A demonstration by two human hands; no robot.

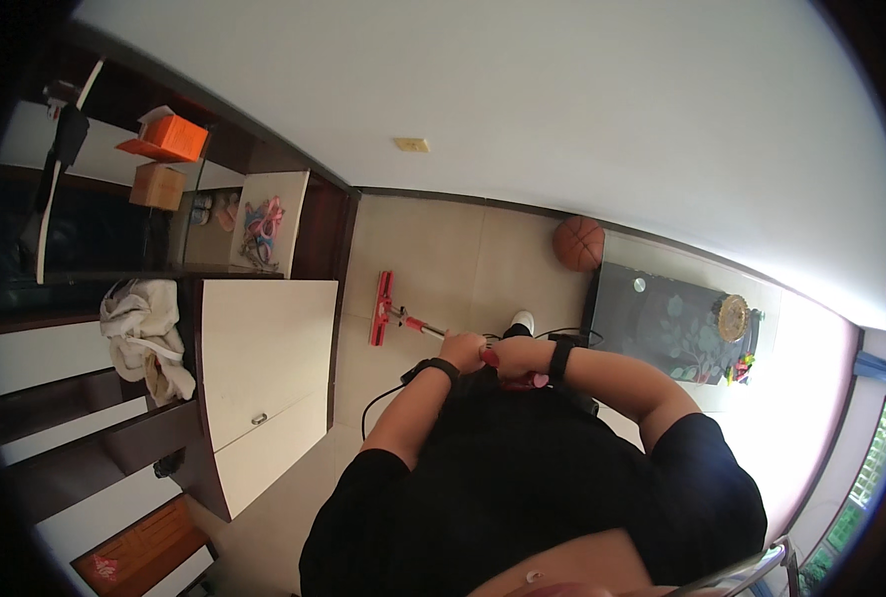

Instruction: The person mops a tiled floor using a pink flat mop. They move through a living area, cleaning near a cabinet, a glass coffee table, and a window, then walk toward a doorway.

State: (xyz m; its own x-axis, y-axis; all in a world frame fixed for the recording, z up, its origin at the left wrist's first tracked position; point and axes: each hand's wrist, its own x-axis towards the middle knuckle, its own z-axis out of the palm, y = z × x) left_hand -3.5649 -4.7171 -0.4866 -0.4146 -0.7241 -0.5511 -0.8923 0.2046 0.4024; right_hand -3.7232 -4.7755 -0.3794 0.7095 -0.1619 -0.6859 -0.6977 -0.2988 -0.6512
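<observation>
Left hand (461, 351) and right hand (518, 358) each wrap the mop (425, 326). Overreaching toward nine o'clock could bang the cabinet (269, 348); swinging toward one could roll the ball (577, 244).

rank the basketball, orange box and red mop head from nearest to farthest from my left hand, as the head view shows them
1. Red mop head: just ahead and left of your left hand.
2. Basketball: ahead and to the right.
3. Orange box: ahead and far to the left.
</observation>
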